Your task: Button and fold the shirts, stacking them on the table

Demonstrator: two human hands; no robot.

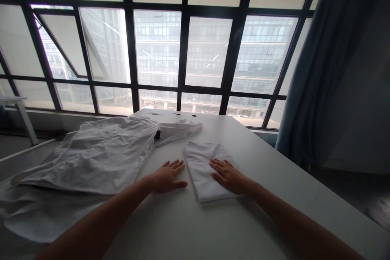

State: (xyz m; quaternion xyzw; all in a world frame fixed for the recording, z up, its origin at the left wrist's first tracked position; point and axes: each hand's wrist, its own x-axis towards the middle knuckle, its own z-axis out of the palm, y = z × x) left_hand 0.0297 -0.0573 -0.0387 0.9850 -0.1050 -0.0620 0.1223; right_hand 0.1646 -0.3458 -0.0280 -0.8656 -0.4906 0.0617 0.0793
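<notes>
A folded white garment [201, 178] lies flat on the white table [170, 223], a neat rectangle slightly right of the middle. My right hand [228, 175] rests palm down on it, fingers stretched out. Just left of the folded garment, my left hand [169, 176] lies over the tabletop with its fingers and thumb apart, holding nothing. Further left, a white shirt [106, 154] is spread out with wrinkles, one sleeve [179, 129] reaching toward the back of the table. A small dark patch [157, 134] shows near that sleeve.
More white cloth [55, 211] hangs at the table's left front edge. Large dark-framed windows [179, 48] rise behind the table, with one pane tilted open at left. A blue-grey curtain [313, 89] hangs at right. Another white table [21, 113] stands far left.
</notes>
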